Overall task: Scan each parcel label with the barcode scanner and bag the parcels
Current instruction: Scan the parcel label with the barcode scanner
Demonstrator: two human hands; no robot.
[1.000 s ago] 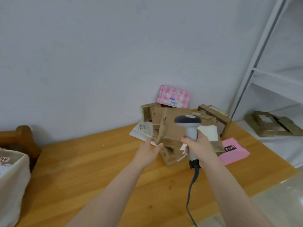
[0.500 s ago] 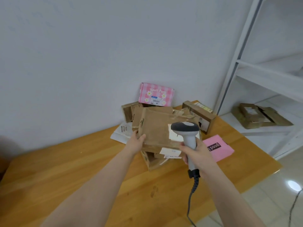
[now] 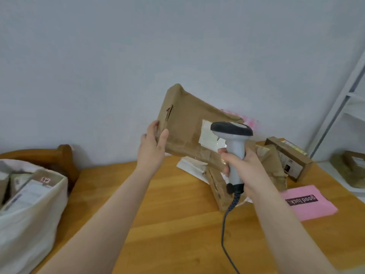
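My left hand (image 3: pixel 153 144) grips the left edge of a brown paper parcel (image 3: pixel 185 125) and holds it tilted in the air above the table. Its white label (image 3: pixel 208 135) faces me. My right hand (image 3: pixel 242 165) grips the handle of a white barcode scanner (image 3: pixel 234 139) with a dark head, right in front of the label. The scanner's dark cable (image 3: pixel 227 224) hangs down toward me. A white cloth bag (image 3: pixel 37 210) at the left edge holds several parcels. More brown parcels (image 3: pixel 272 165) lie heaped on the table behind my right hand.
The wooden table (image 3: pixel 177 224) reaches from the bag to a pink envelope (image 3: pixel 308 202) at the right. A long cardboard box (image 3: pixel 290 157) lies past the heap. A white shelf (image 3: pixel 353 119) stands at the far right. A wooden chair back (image 3: pixel 63 155) rises behind the bag.
My left hand has lifted the brown parcel off the heap and tilted its label toward me. The scanner has risen with it. The view has swung left, so the bag shows again.
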